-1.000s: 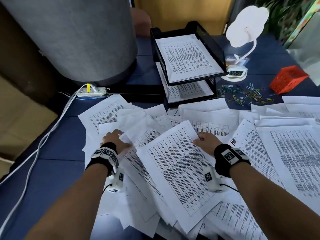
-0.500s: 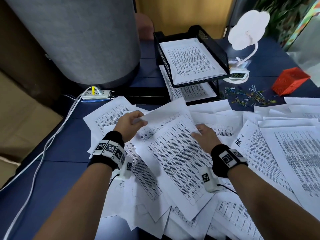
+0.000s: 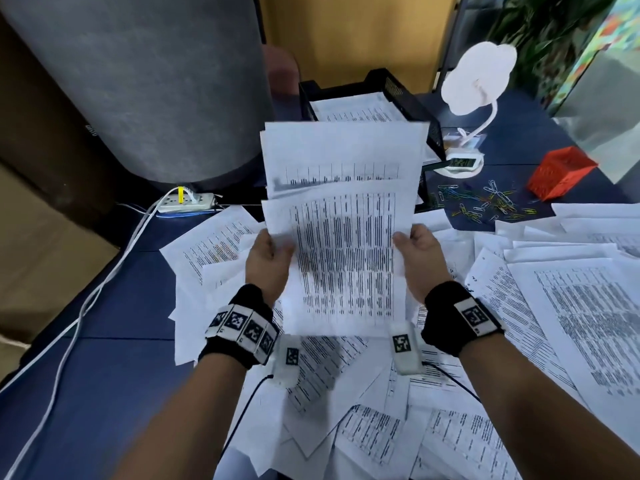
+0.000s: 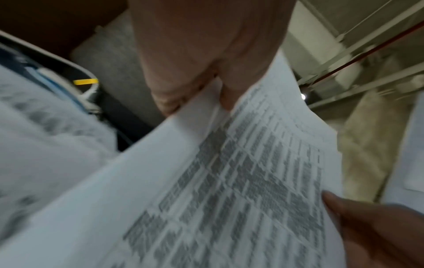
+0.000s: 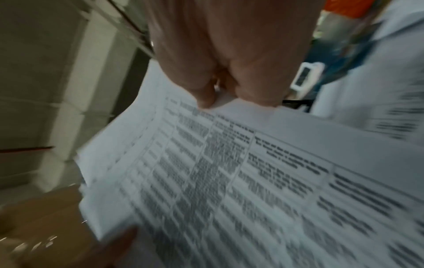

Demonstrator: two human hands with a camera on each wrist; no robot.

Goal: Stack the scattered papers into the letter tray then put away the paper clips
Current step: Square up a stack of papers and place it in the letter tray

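Head view shows a sheaf of printed papers (image 3: 341,233) lifted off the desk and held upright in front of the black letter tray (image 3: 403,95), where half a second ago the sheets lay flat in the scatter. Left hand (image 3: 268,263) pinches the sheaf's left edge and right hand (image 3: 417,261) its right edge, thumbs on the printed face. Loose papers (image 3: 571,306) cover the blue desk (image 3: 104,306) below; paper clips (image 3: 485,202) lie right of the tray, beside an orange basket (image 3: 561,171).
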